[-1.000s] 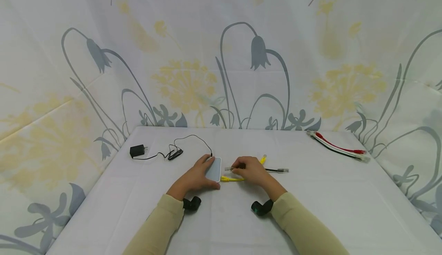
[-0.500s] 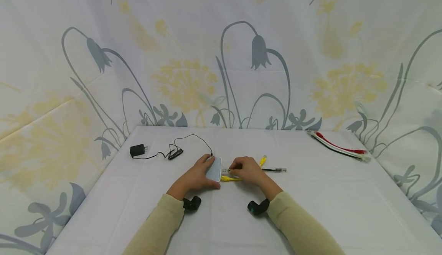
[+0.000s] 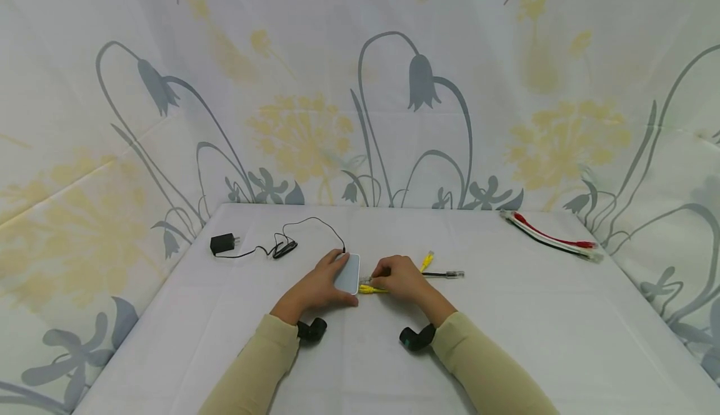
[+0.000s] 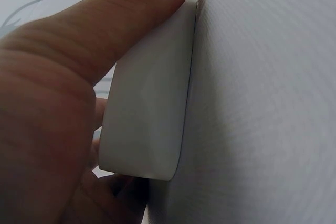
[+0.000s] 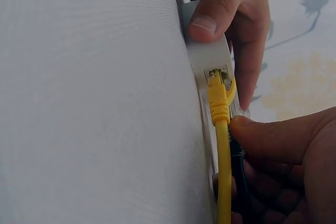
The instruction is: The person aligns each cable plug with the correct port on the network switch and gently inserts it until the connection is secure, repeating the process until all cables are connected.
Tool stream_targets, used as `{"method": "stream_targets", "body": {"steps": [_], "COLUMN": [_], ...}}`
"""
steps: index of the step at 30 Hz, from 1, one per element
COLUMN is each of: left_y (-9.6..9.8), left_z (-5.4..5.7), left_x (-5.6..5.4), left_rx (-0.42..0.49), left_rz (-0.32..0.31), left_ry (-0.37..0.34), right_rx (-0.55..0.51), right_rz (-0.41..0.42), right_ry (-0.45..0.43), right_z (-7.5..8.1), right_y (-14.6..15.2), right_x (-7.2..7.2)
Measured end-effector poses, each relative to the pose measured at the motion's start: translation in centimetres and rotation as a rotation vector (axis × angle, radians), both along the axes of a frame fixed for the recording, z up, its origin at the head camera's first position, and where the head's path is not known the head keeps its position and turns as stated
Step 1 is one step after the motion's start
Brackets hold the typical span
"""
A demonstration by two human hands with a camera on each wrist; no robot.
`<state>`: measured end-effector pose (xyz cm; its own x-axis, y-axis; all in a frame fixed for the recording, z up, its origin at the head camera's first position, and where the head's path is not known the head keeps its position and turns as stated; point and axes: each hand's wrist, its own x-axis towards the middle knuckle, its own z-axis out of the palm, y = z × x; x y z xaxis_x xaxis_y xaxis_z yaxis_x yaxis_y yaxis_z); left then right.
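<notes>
A grey-topped white box (image 3: 349,274) is held flat on the bench (image 3: 360,365) by the left hand (image 3: 319,285), a yellow cable (image 5: 223,161) plugged into its side; a clear-plugged black cable (image 3: 435,274) is pinched beside it by the right hand (image 3: 400,279).

From here I see plain khaki long sleeves (image 3: 253,365), with a stubby, rounded black camera (image 3: 417,338) beside each cuff (image 3: 447,327), the right one showing a touch of green.

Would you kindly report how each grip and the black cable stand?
Left grip holds white box. Right grip pinches black cable at box's side; seating unclear. Yellow cable plugged in, close alongside.
</notes>
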<state>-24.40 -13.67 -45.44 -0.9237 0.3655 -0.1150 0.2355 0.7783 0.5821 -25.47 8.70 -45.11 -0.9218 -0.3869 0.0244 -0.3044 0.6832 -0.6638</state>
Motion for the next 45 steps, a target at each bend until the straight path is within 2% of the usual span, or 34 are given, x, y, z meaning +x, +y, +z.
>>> {"method": "stream_targets", "body": {"steps": [22, 36, 45], "left_y": [-0.09, -0.06, 0.05], "left_z": [0.29, 0.58, 0.5], "left_x": [-0.2, 0.29, 0.29], "left_rx": [-0.004, 0.005, -0.008], "left_rz": [-0.009, -0.035, -0.02], "left_ry": [0.007, 0.036, 0.03], "right_rx": [0.008, 0.052, 0.058], "right_rz": [-0.014, 0.093, 0.09], "right_ry": [0.02, -0.025, -0.022], "right_z": [0.17, 0.35, 0.22], "right_y": [-0.38, 0.01, 0.03], "right_x": [0.11, -0.03, -0.25]}}
